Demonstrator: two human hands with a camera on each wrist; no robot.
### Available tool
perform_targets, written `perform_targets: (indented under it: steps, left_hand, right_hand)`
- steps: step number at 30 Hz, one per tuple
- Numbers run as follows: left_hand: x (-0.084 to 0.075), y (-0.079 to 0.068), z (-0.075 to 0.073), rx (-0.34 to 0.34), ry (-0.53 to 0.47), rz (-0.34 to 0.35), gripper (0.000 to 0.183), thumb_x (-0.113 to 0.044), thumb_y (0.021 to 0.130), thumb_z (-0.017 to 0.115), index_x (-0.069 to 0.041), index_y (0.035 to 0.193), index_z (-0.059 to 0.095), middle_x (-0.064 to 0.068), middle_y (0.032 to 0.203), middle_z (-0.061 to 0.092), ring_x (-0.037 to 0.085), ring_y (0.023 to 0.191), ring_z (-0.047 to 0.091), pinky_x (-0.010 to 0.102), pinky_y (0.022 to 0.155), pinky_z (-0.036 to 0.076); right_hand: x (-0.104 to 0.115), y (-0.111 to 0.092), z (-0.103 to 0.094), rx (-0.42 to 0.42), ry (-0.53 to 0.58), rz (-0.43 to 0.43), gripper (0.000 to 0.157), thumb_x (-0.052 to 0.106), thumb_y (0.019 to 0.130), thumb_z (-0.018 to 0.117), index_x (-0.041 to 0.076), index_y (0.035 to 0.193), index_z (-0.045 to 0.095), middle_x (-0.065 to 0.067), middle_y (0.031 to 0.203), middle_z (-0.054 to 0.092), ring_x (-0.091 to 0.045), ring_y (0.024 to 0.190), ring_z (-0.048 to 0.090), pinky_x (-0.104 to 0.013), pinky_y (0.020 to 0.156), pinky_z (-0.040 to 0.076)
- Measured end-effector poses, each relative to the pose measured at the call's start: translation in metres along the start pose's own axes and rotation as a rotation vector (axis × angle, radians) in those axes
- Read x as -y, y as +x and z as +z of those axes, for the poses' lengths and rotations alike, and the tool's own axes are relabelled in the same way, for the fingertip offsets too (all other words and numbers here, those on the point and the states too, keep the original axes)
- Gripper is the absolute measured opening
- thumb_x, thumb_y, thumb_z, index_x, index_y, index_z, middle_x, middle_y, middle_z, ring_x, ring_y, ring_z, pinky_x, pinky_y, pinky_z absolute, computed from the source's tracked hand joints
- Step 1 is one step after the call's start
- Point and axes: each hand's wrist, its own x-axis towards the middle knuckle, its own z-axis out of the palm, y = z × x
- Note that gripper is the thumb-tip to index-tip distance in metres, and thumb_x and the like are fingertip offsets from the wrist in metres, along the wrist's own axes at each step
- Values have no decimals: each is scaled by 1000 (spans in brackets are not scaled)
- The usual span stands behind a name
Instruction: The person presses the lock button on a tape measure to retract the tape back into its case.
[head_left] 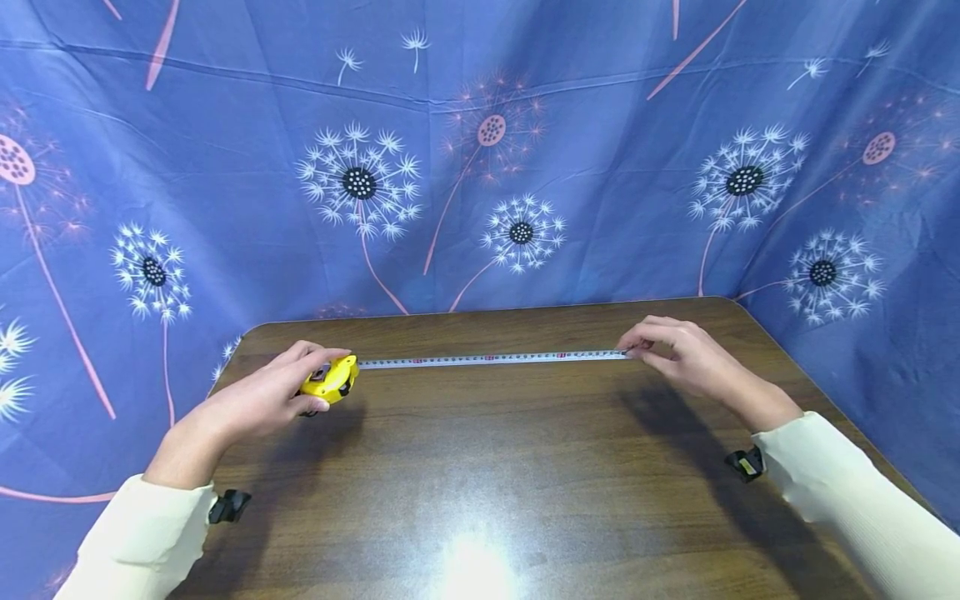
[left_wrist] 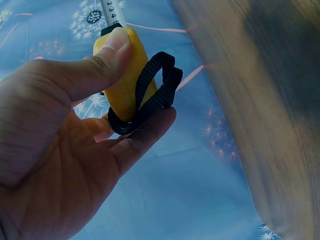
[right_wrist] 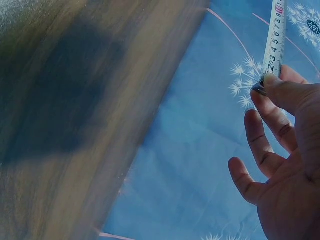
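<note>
A yellow tape measure (head_left: 333, 380) is gripped in my left hand (head_left: 262, 392), thumb on one side and fingers on the other. In the left wrist view a black strap loop (left_wrist: 159, 82) hangs from its case. The white blade (head_left: 487, 360) stretches nearly level above the table, from the case across to my right hand (head_left: 690, 354). There the thumb and index finger pinch the dark end hook (right_wrist: 259, 88), with the other fingers of that hand spread loosely. Both hands are raised over the table, casting shadows on it.
The brown wood-grain table (head_left: 420, 467) has rounded far corners. Behind it and to both sides hangs a blue curtain (head_left: 600, 208) printed with dandelions. A bright glare spot lies on the near part of the tabletop.
</note>
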Motion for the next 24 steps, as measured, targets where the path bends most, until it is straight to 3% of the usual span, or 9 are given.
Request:
perform_targets:
  steps: [12, 24]
  left_hand:
    - [-1, 4, 0, -17, 0, 45, 68, -10, 91, 79, -8, 151, 48, 15, 131, 55, 30, 116, 56, 53, 95, 47]
    - [-4, 6, 0, -17, -6, 44, 66, -10, 90, 80, -7, 149, 49, 16, 130, 55, 30, 114, 57, 52, 93, 48]
  right_hand:
    - [0, 3, 6, 6, 20, -18, 37, -17, 79, 78, 12, 101, 76, 7, 95, 70, -10, 85, 63, -27, 74, 49]
    - [2, 6, 11, 11, 29, -13, 38, -17, 80, 77, 13, 102, 76, 8, 95, 70, -9, 85, 63, -22, 75, 48]
